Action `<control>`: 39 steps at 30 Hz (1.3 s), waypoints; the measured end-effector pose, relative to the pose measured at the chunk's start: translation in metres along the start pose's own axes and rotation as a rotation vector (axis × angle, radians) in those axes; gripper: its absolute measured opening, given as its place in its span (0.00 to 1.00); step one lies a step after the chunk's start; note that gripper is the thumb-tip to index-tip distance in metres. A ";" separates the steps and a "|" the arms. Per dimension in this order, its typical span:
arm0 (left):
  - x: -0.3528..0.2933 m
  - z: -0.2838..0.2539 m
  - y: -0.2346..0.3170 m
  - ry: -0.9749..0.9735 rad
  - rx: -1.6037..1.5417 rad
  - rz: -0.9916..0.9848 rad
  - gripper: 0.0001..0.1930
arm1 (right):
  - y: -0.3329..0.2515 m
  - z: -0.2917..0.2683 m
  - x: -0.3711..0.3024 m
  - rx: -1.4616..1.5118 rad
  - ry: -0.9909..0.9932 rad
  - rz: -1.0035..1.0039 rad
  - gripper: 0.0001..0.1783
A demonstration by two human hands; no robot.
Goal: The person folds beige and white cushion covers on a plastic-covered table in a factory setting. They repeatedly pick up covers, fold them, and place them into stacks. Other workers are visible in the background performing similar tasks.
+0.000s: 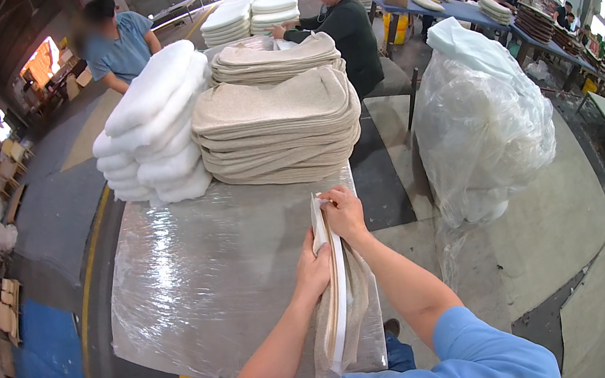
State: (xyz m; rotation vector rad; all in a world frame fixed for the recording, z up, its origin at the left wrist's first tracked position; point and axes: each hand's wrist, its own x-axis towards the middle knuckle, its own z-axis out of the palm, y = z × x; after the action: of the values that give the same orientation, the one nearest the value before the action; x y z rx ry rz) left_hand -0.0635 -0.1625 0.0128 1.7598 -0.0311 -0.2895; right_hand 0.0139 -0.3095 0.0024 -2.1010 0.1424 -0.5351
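Observation:
Upright on its edge near my body stands a beige fabric cushion cover (361,292) with a white strip of padding or foam (342,287) showing between its layers. My left hand (313,266) grips its left side, thumb toward the white strip. At the far end, my right hand (344,212) pinches the cover's top corner. Beyond my hands sits a tall pile of beige fabric covers (275,125), with another pile of covers (275,56) behind it. White fluffy padding pieces (158,125) are stacked to the left of the piles.
The table (197,280) is wrapped in shiny clear plastic. A big clear bag of white padding (481,125) stands at the right. Across the table, one person (119,43) is at the left and another in a red visor (347,27) sits near white cushion stacks (232,17).

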 end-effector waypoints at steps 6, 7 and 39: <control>-0.010 0.021 -0.021 0.167 -0.177 0.012 0.31 | -0.011 -0.027 -0.041 0.219 0.063 -0.003 0.09; -0.013 0.022 -0.026 0.114 -0.206 0.001 0.30 | -0.017 -0.035 -0.052 0.202 0.097 -0.083 0.06; 0.004 0.003 0.007 0.033 -0.537 0.004 0.29 | -0.051 -0.101 -0.001 1.572 0.015 0.186 0.04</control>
State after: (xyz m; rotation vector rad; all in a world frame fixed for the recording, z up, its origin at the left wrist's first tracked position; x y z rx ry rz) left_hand -0.0591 -0.1674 0.0185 1.2305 0.0625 -0.2389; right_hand -0.0357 -0.3587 0.0920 -0.5411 -0.0789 -0.3273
